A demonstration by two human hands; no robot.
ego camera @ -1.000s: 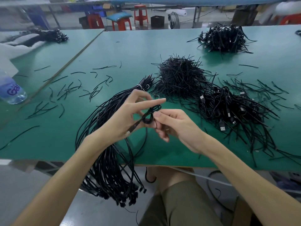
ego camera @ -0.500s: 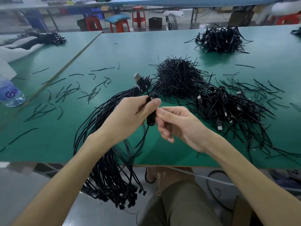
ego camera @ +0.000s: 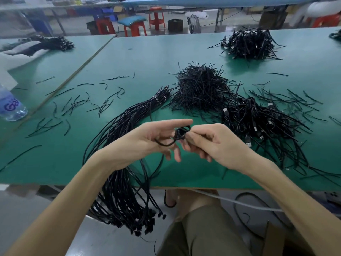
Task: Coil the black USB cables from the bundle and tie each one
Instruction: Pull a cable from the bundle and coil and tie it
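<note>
Black cable coil (ego camera: 180, 134) pinched between left hand (ego camera: 147, 140) and right hand (ego camera: 218, 144). Bundle (ego camera: 127, 196) at 7 o'clock overhangs green desk (ego camera: 147, 58).

Workshop with long green surfaces

A green surface (ego camera: 166, 52) fills the view, butted against a second green surface (ego camera: 55, 60) on the left along a pale seam. Beyond its far edge stand red plastic stools (ego camera: 156, 19), one topped with a teal cushion (ego camera: 132, 20), a black box (ego camera: 175, 24) and a small fan (ego camera: 194, 24) on a grey glossy floor (ego camera: 24, 215). A long blue bench (ego camera: 203, 1) runs across the back. Light is even and soft.
</note>
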